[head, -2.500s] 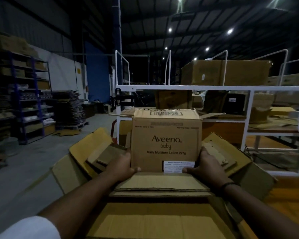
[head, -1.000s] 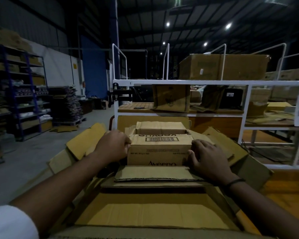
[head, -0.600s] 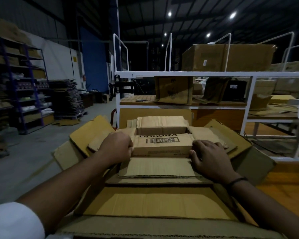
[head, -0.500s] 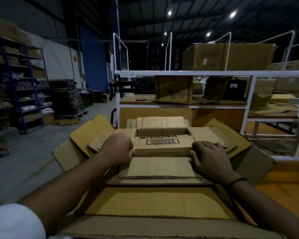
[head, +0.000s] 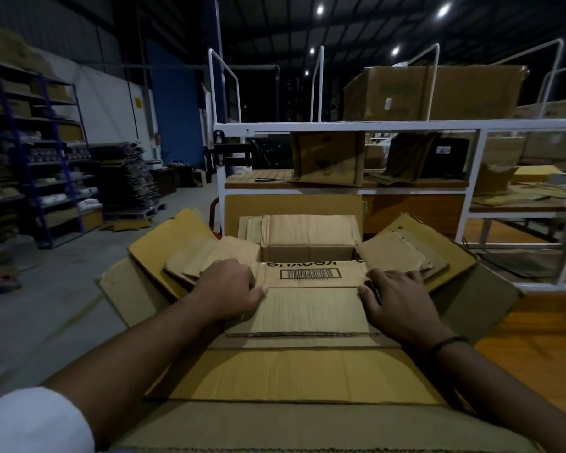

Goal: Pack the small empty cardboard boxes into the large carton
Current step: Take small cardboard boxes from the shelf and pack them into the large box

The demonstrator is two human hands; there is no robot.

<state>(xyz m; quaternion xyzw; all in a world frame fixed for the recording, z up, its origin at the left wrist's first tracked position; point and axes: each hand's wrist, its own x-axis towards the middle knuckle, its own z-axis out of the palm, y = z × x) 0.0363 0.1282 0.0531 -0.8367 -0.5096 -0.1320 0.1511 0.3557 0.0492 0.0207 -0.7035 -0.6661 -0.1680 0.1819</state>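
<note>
The small box (head: 309, 273) sat almost wholly down inside the large carton (head: 307, 380), only its barcoded top edge and open mouth showing above the cardboard flaps around it. It lay square between the person's two hands, its long side running left to right across their front, so each hand had one short end of it. The left hand (head: 229, 286) was curled at the left end, knuckles up, thumb lying along the near flap; its fingers were tucked under and out of sight, so I could not tell whether they gripped the box wall or only pressed on it. The right hand (head: 396, 299) lay flatter at the right end, fingers (head: 389, 275) spread and bent over the box's corner, pressing down, not pinching. Neither hand looked nearer than the other; the box was dead centre between them. I judged that the box was as good as seated, and that the next move meant drawing both hands outward, away from its ends. The carton's own loose flaps (head: 177, 243) splayed wide on either side.
</note>
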